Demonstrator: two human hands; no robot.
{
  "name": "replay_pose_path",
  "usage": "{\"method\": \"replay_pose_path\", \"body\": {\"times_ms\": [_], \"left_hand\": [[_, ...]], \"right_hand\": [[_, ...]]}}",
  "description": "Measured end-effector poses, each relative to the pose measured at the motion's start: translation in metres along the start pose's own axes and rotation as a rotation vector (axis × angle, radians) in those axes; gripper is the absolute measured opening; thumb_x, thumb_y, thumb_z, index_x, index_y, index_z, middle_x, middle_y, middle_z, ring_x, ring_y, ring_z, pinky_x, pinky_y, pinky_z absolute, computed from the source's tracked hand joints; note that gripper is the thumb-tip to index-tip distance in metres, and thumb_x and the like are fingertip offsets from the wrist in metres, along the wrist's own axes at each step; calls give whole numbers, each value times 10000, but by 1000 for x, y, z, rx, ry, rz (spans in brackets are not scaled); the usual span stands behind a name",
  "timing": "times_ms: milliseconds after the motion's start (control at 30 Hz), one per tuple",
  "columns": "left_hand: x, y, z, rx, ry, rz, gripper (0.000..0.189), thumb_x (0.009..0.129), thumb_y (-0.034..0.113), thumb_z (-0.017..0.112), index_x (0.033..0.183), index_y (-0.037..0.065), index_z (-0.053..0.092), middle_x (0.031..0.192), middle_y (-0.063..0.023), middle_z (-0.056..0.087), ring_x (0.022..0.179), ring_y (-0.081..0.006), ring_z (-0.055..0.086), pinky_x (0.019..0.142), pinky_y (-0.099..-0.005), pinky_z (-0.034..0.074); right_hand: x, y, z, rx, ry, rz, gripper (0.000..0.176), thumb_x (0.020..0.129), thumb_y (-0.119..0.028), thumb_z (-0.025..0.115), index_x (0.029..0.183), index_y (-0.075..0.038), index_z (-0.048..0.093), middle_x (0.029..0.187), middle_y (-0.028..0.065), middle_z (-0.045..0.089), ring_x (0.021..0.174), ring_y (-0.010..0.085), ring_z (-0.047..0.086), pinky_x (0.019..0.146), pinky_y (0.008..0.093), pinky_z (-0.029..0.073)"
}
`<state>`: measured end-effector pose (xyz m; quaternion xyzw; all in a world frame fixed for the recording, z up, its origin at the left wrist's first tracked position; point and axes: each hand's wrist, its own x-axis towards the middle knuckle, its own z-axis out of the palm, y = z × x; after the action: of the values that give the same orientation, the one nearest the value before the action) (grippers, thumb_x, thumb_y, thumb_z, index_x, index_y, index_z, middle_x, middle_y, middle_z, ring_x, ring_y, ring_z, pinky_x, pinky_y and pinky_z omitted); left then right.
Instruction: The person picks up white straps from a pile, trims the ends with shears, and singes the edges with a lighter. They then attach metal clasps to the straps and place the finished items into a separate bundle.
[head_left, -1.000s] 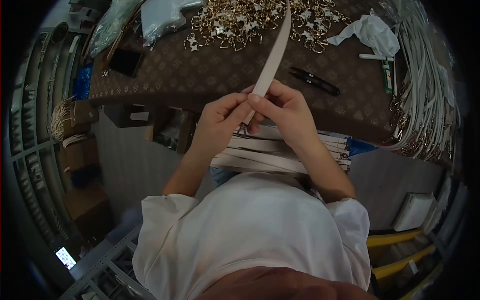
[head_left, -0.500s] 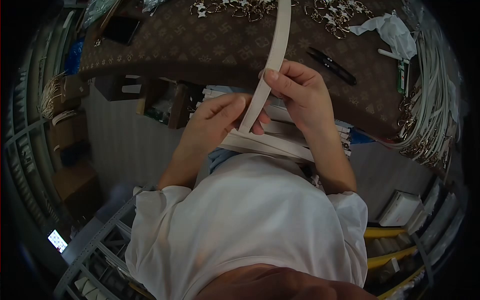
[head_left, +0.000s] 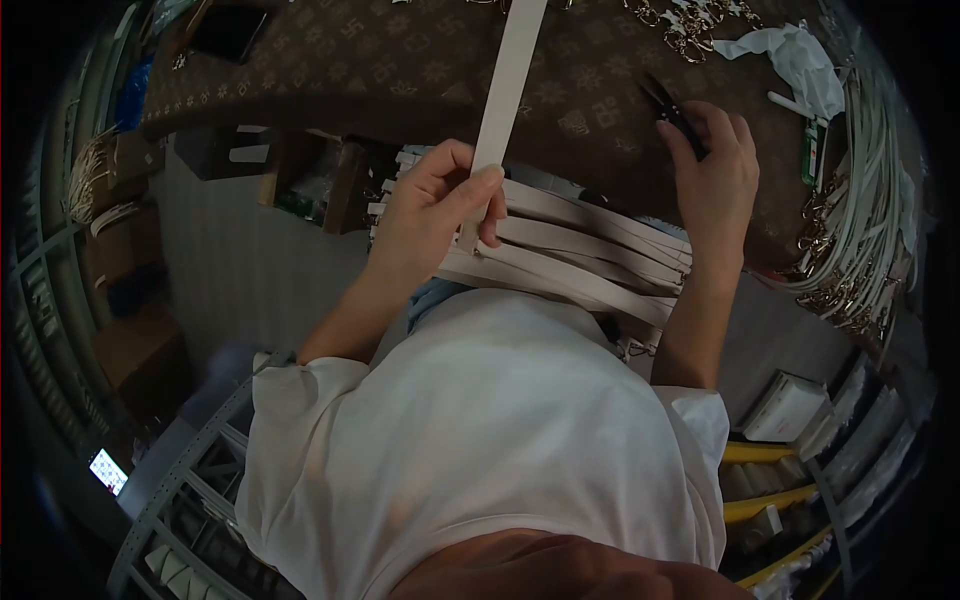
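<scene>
Brown patterned cloth (head_left: 340,75) covers the table in front of me, with gold clips (head_left: 690,35) heaped toward its far side and a crumpled white bag (head_left: 800,70) to the right. Beside the bag, a thick bunch of pale cords (head_left: 865,190) hangs over the table's right-hand edge. Off to my left are metal shelves (head_left: 50,290) and cardboard boxes (head_left: 140,350) above a grey floor (head_left: 240,240), and low down at that side a small lit screen (head_left: 107,472) glows.

One pale strap (head_left: 508,85) runs through my left hand (head_left: 440,205) near its lower end: a short piece shows below my fingers, while the long part rises away from me over the cloth and leaves the top of the view. That hand is closed in a pinch, thumb laid on the strap's upper face and fingers curled in behind it.

My right hand (head_left: 720,165) is well apart from the strap, over the table near its front edge. Its thumb and fingers are bent around the black snips (head_left: 672,112), one on each side of the handles, with the points facing away from me (whether the tool is off the cloth, I cannot tell). Below my hands, between the table edge and my white shirt (head_left: 520,400), more straps (head_left: 580,265) lie crosswise in a layered pile, some with metal fittings at their right ends.
</scene>
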<state>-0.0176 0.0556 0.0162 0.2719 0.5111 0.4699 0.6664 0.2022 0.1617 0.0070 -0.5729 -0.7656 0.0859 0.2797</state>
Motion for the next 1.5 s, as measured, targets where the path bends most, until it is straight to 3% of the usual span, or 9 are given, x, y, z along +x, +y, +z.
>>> {"method": "replay_pose_path", "body": {"times_ms": [100, 233, 300, 400, 433, 500, 700, 1500], "left_hand": [[-11, 6, 7, 45, 35, -1, 142, 878, 150, 472, 883, 17, 524, 681, -2, 518, 541, -41, 477, 495, -179, 419], [-20, 11, 13, 75, 46, -4, 155, 884, 136, 453, 932, 9, 529, 683, 11, 497, 527, -14, 400, 466, -155, 342], [-22, 12, 15, 88, 44, -9, 161, 885, 129, 447, 949, 7, 530, 685, 13, 493, 531, -14, 388, 466, -154, 327], [-23, 13, 18, 62, 30, -8, 168, 885, 119, 437, 966, 4, 528, 692, 12, 494, 544, -16, 389, 478, -155, 333], [-24, 14, 18, 50, 20, -15, 168, 883, 114, 439, 971, 2, 529, 693, 10, 496, 548, -18, 395, 482, -156, 336], [-24, 18, 20, 35, 13, -24, 169, 881, 109, 441, 976, 0, 529, 694, 7, 498, 551, -20, 400, 486, -158, 339], [-25, 18, 19, 17, 22, -26, 139, 863, 77, 470, 946, -14, 536, 723, -16, 543, 576, -33, 478, 497, -174, 401], [-23, 20, 22, 62, 87, -14, 102, 832, 64, 524, 885, -16, 559, 717, -38, 577, 551, -44, 518, 476, -171, 435]], "right_hand": [[-3, 1, -3, 98, -91, 134, 147, 731, -102, 627, 841, -18, 577, 745, 97, 530, 637, 236, 511, 589, 314, 426], [-12, -11, -6, 149, -16, 69, 158, 760, -108, 610, 858, 3, 556, 709, 106, 517, 592, 205, 508, 546, 285, 419], [-22, -27, -7, 782, -44, 315, 165, 799, -117, 575, 865, 26, 530, 685, 107, 496, 591, 180, 502, 515, 277, 407], [-39, -44, -12, 827, -164, 266, 204, 809, -101, 550, 949, 45, 519, 685, 106, 477, 584, 164, 487, 494, 276, 400], [-38, -47, -12, 826, -169, 268, 204, 809, -101, 550, 949, 45, 519, 685, 106, 477, 584, 164, 487, 494, 276, 400], [-36, -53, -13, 648, -180, -117, 268, 776, -87, 574, 1021, 20, 544, 682, 87, 461, 573, 168, 459, 492, 277, 392], [-50, -59, -4, 463, -154, -319, 352, 670, -125, 662, 1012, -60, 610, 664, 63, 444, 566, 177, 427, 470, 275, 358], [-56, -57, 4, 434, -82, -341, 392, 618, -111, 698, 1002, -94, 621, 643, 46, 445, 532, 168, 423, 429, 264, 347]]}}
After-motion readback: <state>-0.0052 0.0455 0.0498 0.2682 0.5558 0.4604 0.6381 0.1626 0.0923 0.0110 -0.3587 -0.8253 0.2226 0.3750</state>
